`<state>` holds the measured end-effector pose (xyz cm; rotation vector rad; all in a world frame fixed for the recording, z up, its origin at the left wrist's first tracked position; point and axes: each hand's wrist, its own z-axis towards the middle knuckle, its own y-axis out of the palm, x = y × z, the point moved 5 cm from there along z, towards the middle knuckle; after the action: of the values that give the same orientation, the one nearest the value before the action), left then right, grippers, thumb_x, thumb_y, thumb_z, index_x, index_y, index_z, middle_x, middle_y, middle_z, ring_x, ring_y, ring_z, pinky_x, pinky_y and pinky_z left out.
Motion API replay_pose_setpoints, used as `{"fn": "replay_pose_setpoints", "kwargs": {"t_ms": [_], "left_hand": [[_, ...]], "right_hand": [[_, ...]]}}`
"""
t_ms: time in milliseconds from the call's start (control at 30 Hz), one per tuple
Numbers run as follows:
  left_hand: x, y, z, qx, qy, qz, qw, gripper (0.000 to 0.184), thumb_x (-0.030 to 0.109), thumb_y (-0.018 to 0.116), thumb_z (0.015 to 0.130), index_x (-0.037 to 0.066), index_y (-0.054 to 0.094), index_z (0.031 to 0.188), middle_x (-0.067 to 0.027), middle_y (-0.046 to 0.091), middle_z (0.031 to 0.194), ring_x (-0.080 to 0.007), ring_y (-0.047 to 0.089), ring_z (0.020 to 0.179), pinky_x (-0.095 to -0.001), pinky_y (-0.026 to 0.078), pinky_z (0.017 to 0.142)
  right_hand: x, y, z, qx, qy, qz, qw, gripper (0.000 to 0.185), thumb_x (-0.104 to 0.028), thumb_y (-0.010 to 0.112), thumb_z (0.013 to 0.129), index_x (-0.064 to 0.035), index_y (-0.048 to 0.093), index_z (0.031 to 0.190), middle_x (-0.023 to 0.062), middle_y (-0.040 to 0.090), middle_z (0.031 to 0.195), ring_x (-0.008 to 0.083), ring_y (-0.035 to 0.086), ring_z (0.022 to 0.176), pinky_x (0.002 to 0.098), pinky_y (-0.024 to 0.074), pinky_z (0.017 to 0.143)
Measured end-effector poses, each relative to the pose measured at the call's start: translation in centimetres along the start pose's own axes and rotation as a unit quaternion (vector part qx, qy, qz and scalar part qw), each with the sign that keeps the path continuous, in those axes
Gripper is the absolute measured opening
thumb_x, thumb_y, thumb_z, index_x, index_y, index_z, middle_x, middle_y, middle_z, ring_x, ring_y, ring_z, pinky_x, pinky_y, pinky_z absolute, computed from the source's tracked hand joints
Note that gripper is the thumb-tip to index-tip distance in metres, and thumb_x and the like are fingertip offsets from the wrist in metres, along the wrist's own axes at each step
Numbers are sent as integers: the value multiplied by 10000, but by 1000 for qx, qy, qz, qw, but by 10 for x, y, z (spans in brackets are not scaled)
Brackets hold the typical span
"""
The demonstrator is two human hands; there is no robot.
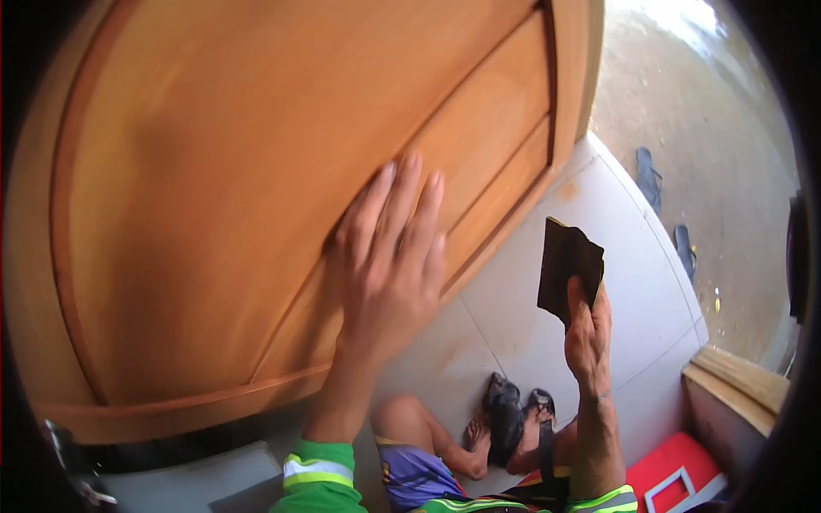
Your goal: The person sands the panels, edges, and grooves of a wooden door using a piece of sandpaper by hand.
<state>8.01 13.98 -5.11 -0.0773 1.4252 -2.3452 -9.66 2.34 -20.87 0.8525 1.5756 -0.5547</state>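
Observation:
A large orange-brown wooden panel [256,154] with raised mouldings fills the upper left. My left hand [389,256] is over its lower part, fingers slightly apart and pointing up, palm toward the wood, holding nothing; whether it touches the surface is hard to tell. To the right, above the floor, my right hand [588,333] grips a dark, bent sheet [569,261], with the thumb on its near face and the other fingers behind it. The sheet is apart from the panel.
Pale floor tiles [633,248] lie below, with my sandalled feet [505,427] at the bottom. Loose dark sandals [648,179] lie on wet ground outside at right. A red object [676,470] and a wooden-edged sill [740,385] are at lower right.

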Motion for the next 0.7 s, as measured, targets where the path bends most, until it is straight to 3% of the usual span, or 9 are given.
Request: {"fn": "replay_pose_setpoints", "kwargs": {"t_ms": [100, 267, 367, 467, 500, 567, 600, 667, 700], "left_hand": [[-19, -32, -65, 32, -52, 22, 998, 361, 109, 621, 895, 63, 725, 1238, -139, 647, 1370, -321, 560, 1285, -432, 425, 1065], [-37, -104, -160, 114, -99, 109, 983, 297, 114, 612, 923, 46, 740, 1182, -141, 669, 1323, -355, 564, 1243, -469, 435, 1052], [-53, -149, -187, 180, -147, 232, 944, 298, 126, 601, 952, 44, 723, 1211, -144, 639, 1364, -378, 501, 1304, -486, 405, 1084], [-73, -187, -203, 171, -201, 387, 883, 454, 199, 669, 935, 46, 623, 1360, -191, 514, 1490, -391, 410, 1385, -493, 355, 1126], [-77, -199, -206, 201, -213, 393, 872, 537, 225, 702, 914, 45, 575, 1404, -207, 468, 1517, -392, 390, 1399, -496, 339, 1138], [-86, -220, -204, 265, -223, 397, 850, 720, 276, 766, 872, 44, 478, 1490, -238, 376, 1569, -395, 350, 1429, -503, 306, 1162], [-89, -230, -209, 314, -236, 350, 850, 782, 290, 791, 848, 37, 450, 1504, -247, 352, 1577, -397, 341, 1435, -503, 303, 1164], [-104, -249, -219, 414, -257, 251, 836, 907, 317, 840, 800, 23, 393, 1533, -264, 305, 1592, -403, 323, 1447, -504, 299, 1169], [-117, -254, -231, 476, -281, 222, 803, 805, 310, 816, 848, -21, 441, 1479, -235, 417, 1525, -355, 399, 1404, -462, 345, 1149]], "right_hand": [[-5, 16, 11, -2, -57, 24, 998, 444, -102, 398, 1098, 10, 387, 1527, 148, 535, 1435, 187, 527, 1269, 324, 416, 1088], [0, 51, 30, -15, -157, 86, 984, 484, -66, 398, 1084, 2, 333, 1559, 156, 413, 1563, 229, 395, 1429, 350, 328, 1173], [-9, 86, 40, 44, -266, 68, 961, 521, -36, 407, 1066, -9, 307, 1577, 177, 319, 1633, 268, 277, 1516, 371, 250, 1218], [-65, 151, 25, 110, -365, 62, 923, 587, -26, 408, 1053, -18, 223, 1610, 175, 225, 1676, 278, 220, 1543, 395, 198, 1240], [-83, 190, 7, 39, -373, 147, 915, 654, 21, 416, 998, -23, 207, 1616, 194, 202, 1679, 318, 171, 1560, 421, 165, 1254], [-73, 281, -58, 21, -528, -137, 838, 784, -49, 498, 829, -49, 320, 1592, 247, 216, 1658, 417, 147, 1554, 576, 100, 1254], [-64, 317, -100, -38, -593, -82, 800, 753, -125, 524, 818, -79, 403, 1559, 252, 259, 1638, 459, 171, 1538, 653, 82, 1229], [-29, 338, -106, -137, -672, -187, 703, 761, -126, 557, 796, -95, 427, 1545, 260, 291, 1619, 484, 198, 1523, 674, 84, 1219], [-18, 339, -109, -188, -698, -243, 647, 765, -127, 574, 785, -102, 439, 1537, 264, 307, 1609, 496, 211, 1515, 685, 86, 1214]]}}
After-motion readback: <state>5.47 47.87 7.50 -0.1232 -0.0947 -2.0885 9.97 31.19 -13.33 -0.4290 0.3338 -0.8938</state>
